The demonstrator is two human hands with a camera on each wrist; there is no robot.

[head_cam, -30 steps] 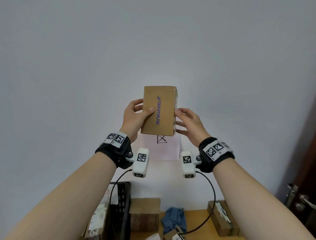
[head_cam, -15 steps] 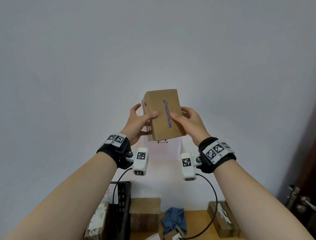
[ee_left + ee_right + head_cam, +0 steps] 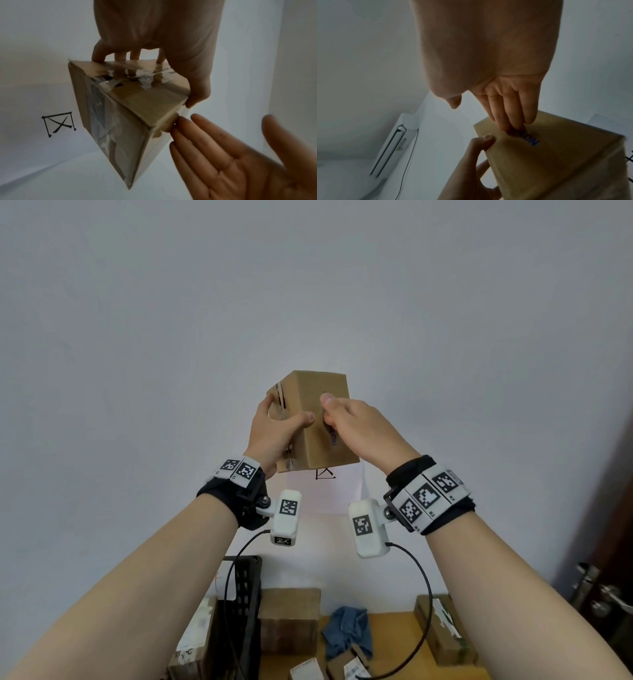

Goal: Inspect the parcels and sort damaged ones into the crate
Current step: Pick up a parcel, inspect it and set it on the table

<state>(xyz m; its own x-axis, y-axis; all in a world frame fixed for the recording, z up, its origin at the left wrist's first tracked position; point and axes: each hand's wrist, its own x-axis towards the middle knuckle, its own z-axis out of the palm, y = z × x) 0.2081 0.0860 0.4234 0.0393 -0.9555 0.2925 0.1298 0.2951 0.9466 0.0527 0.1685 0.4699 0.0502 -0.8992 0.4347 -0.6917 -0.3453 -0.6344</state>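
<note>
I hold a brown cardboard parcel [image 3: 308, 388] with blue print up in front of the white wall, tilted. My left hand [image 3: 287, 412] grips it, thumb on the printed face and fingers [image 3: 98, 56] on the taped side. My right hand [image 3: 346, 422] lies flat against it, with straight fingers [image 3: 510, 116] touching the printed face [image 3: 556, 155] by the blue letters. In the left wrist view clear tape and a label cover the parcel's other sides [image 3: 120, 121]. A black crate [image 3: 245, 594] stands low at the left.
Below lies a wooden table [image 3: 394, 645] with a brown parcel [image 3: 289, 621] beside the crate, a blue cloth [image 3: 349, 631] and a long parcel [image 3: 442, 631] at the right. Smaller parcels lie at the front edge. A door handle [image 3: 603, 594] sticks out far right.
The parcel has been turned, so its taped side swings into view at the left. My right hand moved from the parcel's right side onto the printed face.
</note>
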